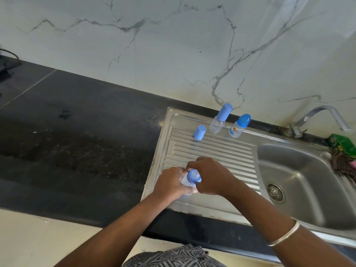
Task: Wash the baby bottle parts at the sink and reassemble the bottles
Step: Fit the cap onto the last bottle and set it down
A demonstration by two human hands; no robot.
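Step in hand: reassembly, by the look of it; the person holds a clear bottle (185, 182) over the ribbed drainboard (212, 151) and works its blue collar (193, 176) at the neck, most likely screwing it on.
Left hand: the left hand (169, 183) is wrapped round the bottle body, holding it tilted.
Right hand: the right hand (210, 175) grips the collar from above, fingers curled over its rim.
Where the other parts are: a loose blue cap (199, 132) stands alone at the back of the drainboard; just beside it, to the right, stand a tall capped bottle (219, 121) and a short printed bottle (239, 125) with a rounded blue top, both apparently complete.
Next move: judged from the loose cap, the collar needs seating squarely and tightening, then the cap has to be fetched and pushed over it.
Sink: the basin (300, 170) and tap (316, 116) lie to the right; no water is seen running.
Writing: the short bottle carries a small coloured picture, too small to read; a green packet (342, 144) by the sink edge is likewise illegible.
Table: dark stone, left of the drainboard (77, 132).
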